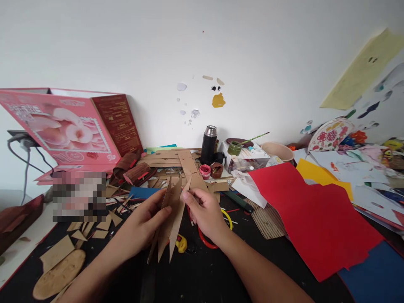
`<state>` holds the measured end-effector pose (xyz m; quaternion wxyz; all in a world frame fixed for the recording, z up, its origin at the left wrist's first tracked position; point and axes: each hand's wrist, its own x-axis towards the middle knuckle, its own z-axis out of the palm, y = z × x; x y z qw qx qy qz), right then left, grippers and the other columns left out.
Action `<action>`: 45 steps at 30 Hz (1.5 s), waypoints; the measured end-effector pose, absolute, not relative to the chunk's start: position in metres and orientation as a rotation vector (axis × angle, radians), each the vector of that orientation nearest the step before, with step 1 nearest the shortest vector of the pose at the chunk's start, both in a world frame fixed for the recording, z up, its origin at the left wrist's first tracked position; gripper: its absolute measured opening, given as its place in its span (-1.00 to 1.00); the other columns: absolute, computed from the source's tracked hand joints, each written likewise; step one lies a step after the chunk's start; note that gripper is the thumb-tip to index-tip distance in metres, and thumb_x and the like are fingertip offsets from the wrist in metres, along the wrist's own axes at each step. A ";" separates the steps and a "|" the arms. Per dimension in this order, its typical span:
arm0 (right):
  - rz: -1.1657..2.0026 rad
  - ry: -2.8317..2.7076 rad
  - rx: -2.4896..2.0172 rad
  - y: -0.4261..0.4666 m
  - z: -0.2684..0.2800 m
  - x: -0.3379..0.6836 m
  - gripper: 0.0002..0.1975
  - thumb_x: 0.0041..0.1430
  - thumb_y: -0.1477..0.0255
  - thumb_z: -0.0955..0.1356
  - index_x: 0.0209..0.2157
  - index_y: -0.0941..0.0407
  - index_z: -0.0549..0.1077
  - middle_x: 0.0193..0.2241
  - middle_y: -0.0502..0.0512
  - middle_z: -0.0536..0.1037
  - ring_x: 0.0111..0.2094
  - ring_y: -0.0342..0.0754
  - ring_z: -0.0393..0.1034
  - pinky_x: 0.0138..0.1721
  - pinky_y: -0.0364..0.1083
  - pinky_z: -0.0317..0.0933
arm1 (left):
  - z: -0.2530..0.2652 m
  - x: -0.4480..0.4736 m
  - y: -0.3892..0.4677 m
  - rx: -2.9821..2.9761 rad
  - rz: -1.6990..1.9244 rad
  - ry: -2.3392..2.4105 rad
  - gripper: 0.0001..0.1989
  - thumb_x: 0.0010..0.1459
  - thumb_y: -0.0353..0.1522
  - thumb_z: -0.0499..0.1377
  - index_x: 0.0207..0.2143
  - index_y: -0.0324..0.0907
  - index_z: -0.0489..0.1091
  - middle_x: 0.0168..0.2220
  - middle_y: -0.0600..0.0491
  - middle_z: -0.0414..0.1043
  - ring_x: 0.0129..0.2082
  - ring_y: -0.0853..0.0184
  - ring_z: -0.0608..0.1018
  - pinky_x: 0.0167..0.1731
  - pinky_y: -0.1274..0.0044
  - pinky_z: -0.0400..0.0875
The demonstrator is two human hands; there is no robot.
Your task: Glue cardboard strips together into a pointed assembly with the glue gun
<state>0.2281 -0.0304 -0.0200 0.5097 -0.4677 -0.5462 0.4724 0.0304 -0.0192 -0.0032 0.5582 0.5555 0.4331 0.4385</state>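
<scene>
My left hand (145, 224) is wrapped round pointed pieces of brown cardboard (170, 210), with the thumb on the near face. The pieces stand on edge and fan apart slightly; whether they are joined cannot be seen. At the upper right edge, the thumb and fingers of my right hand (206, 212) pinch the rightmost cardboard piece (177, 225). Below the cardboard lies a yellow-handled tool (181, 244), partly hidden. Red and yellow rings (227, 219) lie under and beside my right wrist.
Cardboard scraps (102, 224) litter the black tabletop on the left. A black flask (208, 145), paint pots (205, 171) and a brush (255, 137) stand at the back. Red paper (309, 219) and corrugated card (268, 221) lie right; a pink box (69, 126) stands back left.
</scene>
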 end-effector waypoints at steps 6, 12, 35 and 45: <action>0.985 -1.481 -1.173 -0.033 -0.022 0.226 -0.59 0.41 0.11 0.40 -0.45 0.06 0.45 -0.59 -0.09 0.29 -0.52 -0.10 0.16 -0.47 -0.10 -0.01 | 0.000 0.030 -0.017 1.503 1.116 1.152 -0.50 0.05 -0.06 0.50 0.01 -0.04 0.66 0.01 -0.07 0.71 0.05 -0.06 0.65 -0.01 0.34 0.58; 1.175 -1.419 -1.070 -0.037 -0.023 0.222 -0.54 0.40 -0.03 0.39 -0.34 0.08 0.51 -0.63 -0.12 0.30 -0.59 -0.14 0.17 -0.53 -0.13 0.02 | 0.013 0.033 -0.019 1.559 1.083 1.157 -0.62 0.09 0.02 0.45 -0.23 -0.05 0.63 -0.27 0.01 0.67 -0.28 0.13 0.60 -0.27 0.44 0.54; 1.559 -1.119 -1.048 -0.032 -0.022 0.217 -0.35 0.11 -0.28 0.46 -0.40 0.05 0.38 -0.72 -0.22 0.31 -0.71 -0.22 0.11 -0.68 -0.20 -0.02 | 0.001 0.032 -0.017 1.267 0.922 1.027 -0.55 0.10 -0.08 0.47 -0.06 -0.11 0.51 -0.18 0.04 0.61 -0.16 0.14 0.61 -0.13 0.38 0.55; 1.602 -1.092 -0.967 -0.032 -0.022 0.218 -0.38 0.06 -0.22 0.52 -0.38 0.05 0.37 -0.73 -0.24 0.33 -0.75 -0.24 0.08 -0.71 -0.21 -0.11 | 0.004 0.038 -0.017 1.302 0.986 1.036 -0.50 0.11 0.00 0.45 -0.12 -0.14 0.44 -0.25 0.07 0.52 -0.24 0.23 0.54 -0.20 0.43 0.48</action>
